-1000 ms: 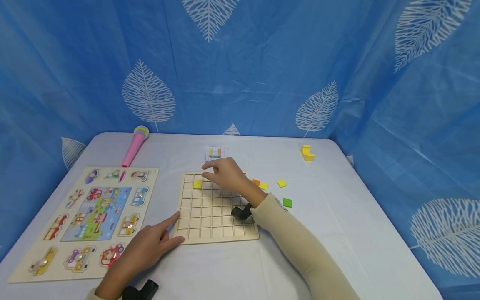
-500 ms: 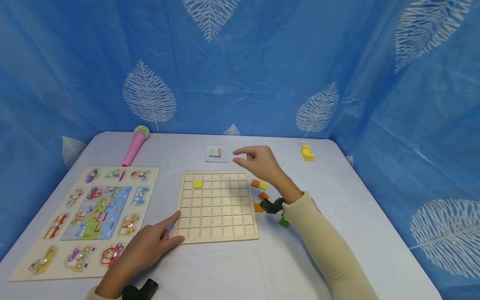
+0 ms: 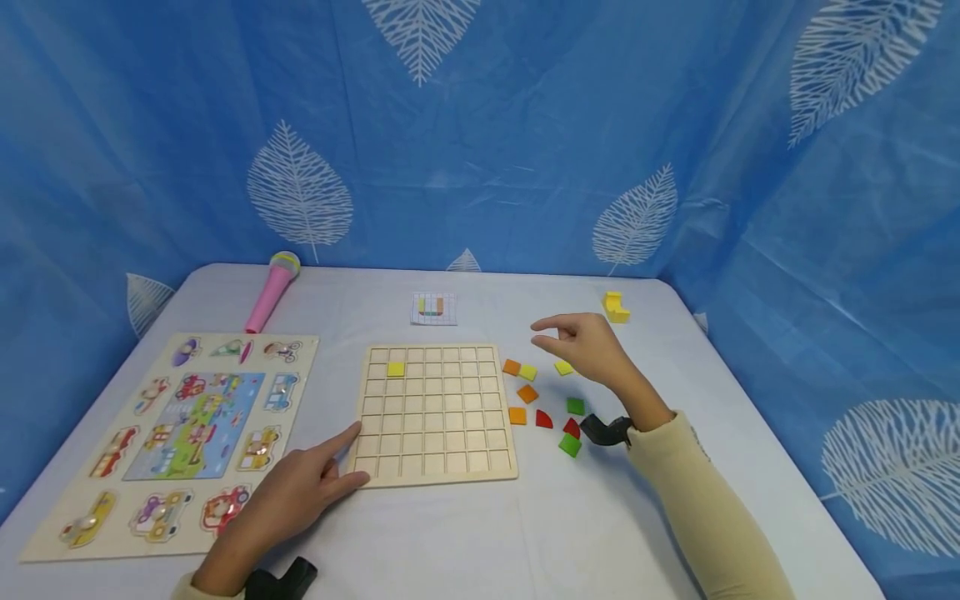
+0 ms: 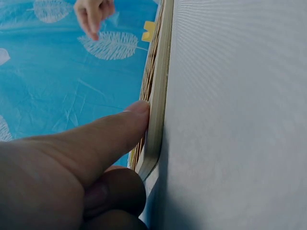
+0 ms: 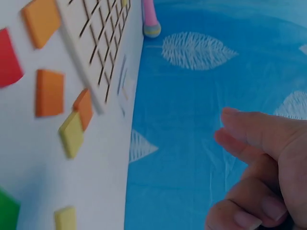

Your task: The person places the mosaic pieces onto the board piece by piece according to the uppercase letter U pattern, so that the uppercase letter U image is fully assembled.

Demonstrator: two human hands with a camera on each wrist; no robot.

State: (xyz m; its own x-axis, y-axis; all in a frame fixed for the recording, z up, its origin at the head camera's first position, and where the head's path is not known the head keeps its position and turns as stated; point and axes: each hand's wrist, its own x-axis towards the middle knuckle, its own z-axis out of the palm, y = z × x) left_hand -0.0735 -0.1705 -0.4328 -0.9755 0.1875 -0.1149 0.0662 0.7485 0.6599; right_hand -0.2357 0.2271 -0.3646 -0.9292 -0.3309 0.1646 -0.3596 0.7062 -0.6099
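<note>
A pale wooden grid board [image 3: 433,442] lies on the table with one yellow square tile [image 3: 396,369] in a cell near its upper left. At the board's lower left corner, my left hand [image 3: 288,487] touches the edge with extended index finger and thumb. In the left wrist view, the thumb [image 4: 110,134] presses against the board's side. My right hand [image 3: 588,348] hovers over the table right of the board, holding nothing, thumb and index finger apart. Below and beside it lie orange tiles [image 3: 528,393], yellow tiles [image 3: 564,367], green tiles [image 3: 570,446] and red quarter-round tiles [image 3: 543,419].
A small card [image 3: 433,309] with a coloured grid pattern lies behind the board. To the left is a vehicle picture puzzle [image 3: 288,354], with a pink toy microphone [image 3: 270,292] behind it. A yellow block [image 3: 616,308] stands at the back right. Blue curtains surround the table.
My right hand has moved from above the board to the right, over the loose tiles, uncovering the board and card. The left hand has stayed at the board's corner.
</note>
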